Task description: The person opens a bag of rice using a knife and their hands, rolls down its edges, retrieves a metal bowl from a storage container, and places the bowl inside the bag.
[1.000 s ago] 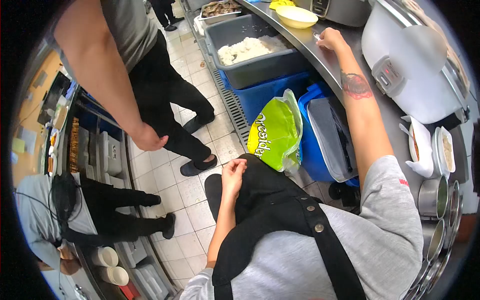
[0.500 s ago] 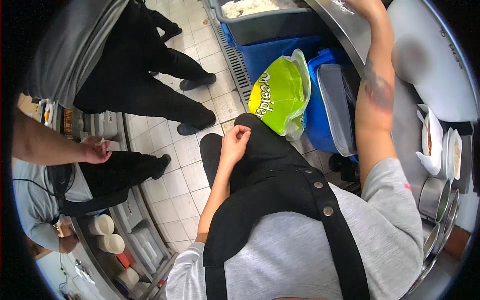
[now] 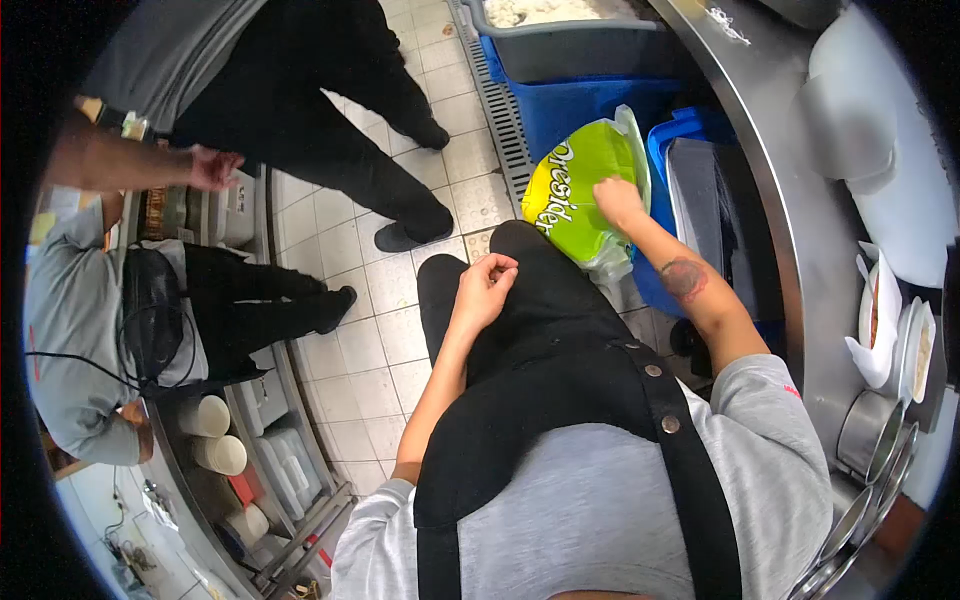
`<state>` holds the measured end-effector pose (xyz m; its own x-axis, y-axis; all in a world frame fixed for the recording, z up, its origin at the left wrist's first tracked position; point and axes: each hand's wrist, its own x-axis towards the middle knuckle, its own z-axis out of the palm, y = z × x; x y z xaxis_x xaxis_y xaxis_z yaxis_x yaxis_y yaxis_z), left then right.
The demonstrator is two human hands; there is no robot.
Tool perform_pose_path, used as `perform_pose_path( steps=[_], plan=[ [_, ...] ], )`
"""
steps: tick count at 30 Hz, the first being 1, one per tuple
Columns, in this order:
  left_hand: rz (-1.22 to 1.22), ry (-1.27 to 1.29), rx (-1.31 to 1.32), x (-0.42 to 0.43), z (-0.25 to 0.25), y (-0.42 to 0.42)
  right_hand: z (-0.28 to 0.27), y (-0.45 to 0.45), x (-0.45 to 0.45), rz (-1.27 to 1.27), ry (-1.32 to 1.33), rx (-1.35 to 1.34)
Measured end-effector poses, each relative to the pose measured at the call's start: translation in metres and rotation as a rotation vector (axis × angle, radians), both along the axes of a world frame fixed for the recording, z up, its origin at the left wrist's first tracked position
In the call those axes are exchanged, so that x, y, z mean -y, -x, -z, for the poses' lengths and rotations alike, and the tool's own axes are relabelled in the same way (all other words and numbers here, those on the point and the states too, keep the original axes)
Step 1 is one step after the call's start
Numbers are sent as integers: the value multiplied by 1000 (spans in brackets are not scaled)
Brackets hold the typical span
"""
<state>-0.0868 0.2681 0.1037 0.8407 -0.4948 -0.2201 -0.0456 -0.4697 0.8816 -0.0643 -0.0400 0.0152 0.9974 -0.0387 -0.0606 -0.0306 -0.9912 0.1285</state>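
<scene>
Curled inward above my black-clad knee, my left hand [image 3: 485, 290] has its thumb and fingers pressed together; any contents are hidden. My right hand [image 3: 618, 200] is closed in front of the green and yellow bag [image 3: 572, 190], its back to the camera. Whether it touches the bag or holds anything I cannot tell. A small tangled white item [image 3: 727, 26] lies on the steel counter [image 3: 770, 150], away from both hands. Beside the bag are a blue container [image 3: 662, 150] and a dark-lidded bin [image 3: 710, 205].
A grey tub [image 3: 580, 50] with white contents is at the top. Metal pots [image 3: 868, 435] and white trays [image 3: 915, 350] line the counter's right side. One person [image 3: 330, 90] stands upper left, another [image 3: 80, 330] lower left, near shelves with white bowls [image 3: 218, 455].
My right hand has come back from the counter, down and left to the bag, leaving the white item on the counter. My left hand stays curled. The upper-left person has shifted.
</scene>
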Motion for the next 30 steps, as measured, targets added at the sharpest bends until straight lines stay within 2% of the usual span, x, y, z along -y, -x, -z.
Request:
perform_pose_path(
  steps=[5, 8, 9, 11, 13, 15, 17, 19, 21, 22, 23, 24, 25, 26, 30],
  plan=[
    [11, -20, -56, -5, 3, 3, 17, 8, 6, -11, 64, -72],
    [-2, -3, -62, -5, 4, 4, 21, 10, 5, -67, 151, 29],
    [-10, 7, -55, -4, 4, 5, 22, 8, 5, 12, 39, -4],
    [-29, 12, -47, -5, 2, 5, -9, 3, 1, 169, -182, -73],
    [-44, 6, -55, -7, 4, 6, -33, -31, 25, 196, -640, -164],
    [-22, -32, -58, -9, 7, 4, -124, -31, 20, 275, -1363, 78],
    [4, -51, -59, -8, 7, 3, -191, -33, 31, 102, -1650, 338],
    [27, -42, -52, -3, 6, 4, -254, -30, 37, 35, -1909, 556],
    [46, -56, -42, 1, 6, 2, -305, -23, 65, -190, -1866, 562],
    [39, -29, -51, 3, 7, 3, -332, -22, 68, -174, -1724, 725],
    [30, -7, -64, 4, 7, 4, -378, -11, 41, 104, -1743, 910],
    [34, 6, -60, 6, 3, 5, -391, -11, 56, 171, -1459, 981],
    [44, 6, -57, 8, 3, 6, -393, -26, 81, -24, -1566, 1159],
    [52, 2, -56, 8, 2, 8, -405, -31, 103, 61, -1313, 1209],
    [65, 4, -72, 5, 5, 10, -437, -48, 136, 111, -1038, 1336]
  ],
)
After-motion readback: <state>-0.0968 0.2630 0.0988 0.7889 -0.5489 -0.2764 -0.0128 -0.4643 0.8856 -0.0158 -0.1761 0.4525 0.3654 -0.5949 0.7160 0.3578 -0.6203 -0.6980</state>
